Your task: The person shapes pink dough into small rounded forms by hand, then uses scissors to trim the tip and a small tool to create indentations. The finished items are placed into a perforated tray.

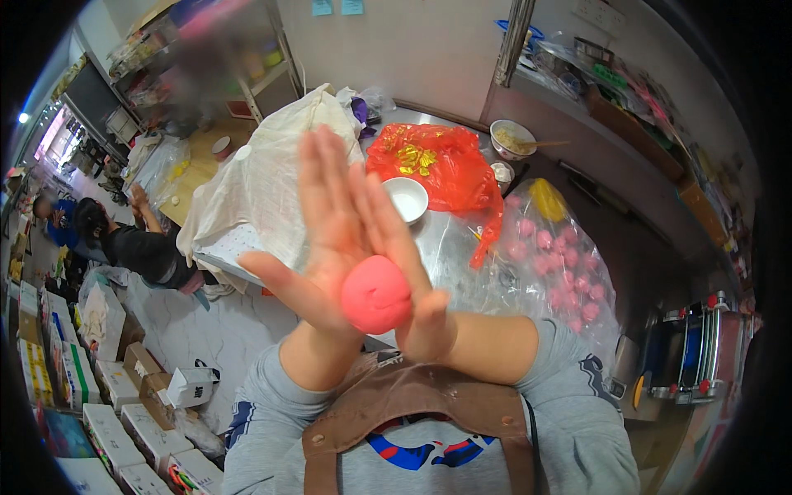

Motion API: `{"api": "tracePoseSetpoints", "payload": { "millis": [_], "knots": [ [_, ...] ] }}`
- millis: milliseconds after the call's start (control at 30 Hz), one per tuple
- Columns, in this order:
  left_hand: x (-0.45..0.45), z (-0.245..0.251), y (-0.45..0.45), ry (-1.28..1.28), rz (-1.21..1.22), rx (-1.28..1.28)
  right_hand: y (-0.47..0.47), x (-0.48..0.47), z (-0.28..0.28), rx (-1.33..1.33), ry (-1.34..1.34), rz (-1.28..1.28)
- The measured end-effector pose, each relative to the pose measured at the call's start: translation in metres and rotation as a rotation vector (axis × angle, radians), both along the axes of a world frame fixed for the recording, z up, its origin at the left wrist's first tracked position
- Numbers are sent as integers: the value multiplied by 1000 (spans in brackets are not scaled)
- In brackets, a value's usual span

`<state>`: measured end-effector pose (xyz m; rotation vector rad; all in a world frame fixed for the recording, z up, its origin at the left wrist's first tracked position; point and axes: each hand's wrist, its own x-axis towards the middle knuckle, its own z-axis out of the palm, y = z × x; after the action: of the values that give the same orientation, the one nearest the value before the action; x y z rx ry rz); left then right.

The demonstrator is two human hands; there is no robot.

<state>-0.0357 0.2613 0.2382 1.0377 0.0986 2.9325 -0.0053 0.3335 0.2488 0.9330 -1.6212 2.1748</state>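
Note:
A smooth pink dough ball (376,296) with creases in its surface sits between the heels of my two palms, above the steel table. My left hand (331,241) presses against its left side, fingers stretched out and thumb spread wide. On the other side my right hand (402,253) touches it, with its fingers also extended and partly beside the left ones. Just beyond my fingers stands a small white bowl (408,199), partly hidden by the right hand. Clear plastic to the right covers several pink dough pieces (566,260) and a yellow lump (547,199).
A red plastic bag (433,161) with gold pieces lies on the metal table (455,247). Behind it is a bowl of food (512,139) with chopsticks. Cream cloth (266,161) drapes the left side. A pasta-machine-like roller (696,352) stands right. Another person (145,247) sits left, near boxes (117,433).

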Motion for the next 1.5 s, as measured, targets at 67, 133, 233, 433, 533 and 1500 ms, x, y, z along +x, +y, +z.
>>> {"api": "tracePoseSetpoints", "payload": {
  "millis": [67, 133, 233, 433, 533, 1500],
  "knots": [
    [-2, 2, 3, -60, -83, 253, 4, 3, -6, 23, 19, 25],
    [8, 1, 13, 162, 221, -263, 14, -1, -8, -31, 18, 79],
    [31, -4, 26, 166, 287, -511, 23, -14, -7, -254, -100, 11],
    [3, -1, 12, 105, 391, -569, 9, 1, -10, -40, 20, 40],
    [6, -3, 17, 135, 487, -726, 19, 1, -11, -25, -27, 39],
    [15, -15, 41, -155, 239, -717, 29, -7, -13, -195, -330, -34]
  ]
}}
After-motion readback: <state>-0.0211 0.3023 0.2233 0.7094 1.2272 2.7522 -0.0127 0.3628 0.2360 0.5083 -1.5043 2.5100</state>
